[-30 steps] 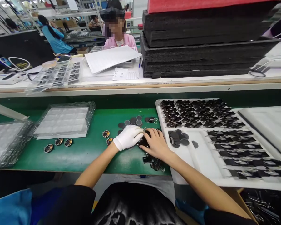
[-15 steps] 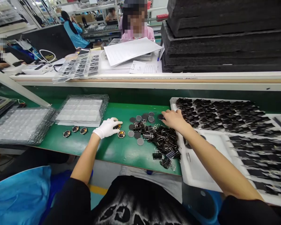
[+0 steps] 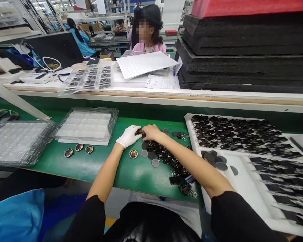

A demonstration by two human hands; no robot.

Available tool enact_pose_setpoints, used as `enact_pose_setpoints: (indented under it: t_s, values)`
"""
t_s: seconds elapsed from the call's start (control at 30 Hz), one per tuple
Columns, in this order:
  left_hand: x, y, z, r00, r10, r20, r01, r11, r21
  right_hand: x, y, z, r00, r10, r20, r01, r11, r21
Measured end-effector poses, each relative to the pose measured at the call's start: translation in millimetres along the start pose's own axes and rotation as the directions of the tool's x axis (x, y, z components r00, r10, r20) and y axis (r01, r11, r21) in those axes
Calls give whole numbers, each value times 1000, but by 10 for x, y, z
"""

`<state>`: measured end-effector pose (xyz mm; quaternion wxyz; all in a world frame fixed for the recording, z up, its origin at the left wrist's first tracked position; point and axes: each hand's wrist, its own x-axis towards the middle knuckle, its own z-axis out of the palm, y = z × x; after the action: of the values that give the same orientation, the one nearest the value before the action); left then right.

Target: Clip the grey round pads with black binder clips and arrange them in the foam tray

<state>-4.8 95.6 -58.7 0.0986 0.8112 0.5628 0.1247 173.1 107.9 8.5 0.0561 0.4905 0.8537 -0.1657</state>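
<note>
Amber disc [image 3: 138, 132] btwn L hand [image 3: 129, 136] & R hand [image 3: 152, 132], L gripping, R hold unclear

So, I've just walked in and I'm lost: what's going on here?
A person's gloved left hand holds a round piece, the bare right hand close beside it. Four similar pieces lie on the green table. Loose black clips and grey discs lie nearby; more clips sit in rows on the white tray.

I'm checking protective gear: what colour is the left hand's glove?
White; the glove shows best in the head view.
</note>
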Motion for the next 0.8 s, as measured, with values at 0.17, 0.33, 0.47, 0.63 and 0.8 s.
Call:
enact_pose_setpoints:
  t_s: [0.17,0.33,0.47,0.63,0.8]
  values:
    - [-19,2,19,1000,6,-24,-6,1000,-27,-6,199,82,992,16,-124,12,975,224]
    - [6,19,15,999,20,-26,-21,998,-57,201,431,139,975,113,-190,-21,903,429]
    - [11,-14,44,999,-6,-39,3,997,-71,353,529,157,981,114,-158,-24,877,481]
    - [6,-23,59,999,-28,-39,26,998,-62,361,573,143,984,102,-146,-26,894,448]
    - [-8,129,10,999,-8,-32,7,1000,-18,343,512,119,992,94,-88,-51,912,407]
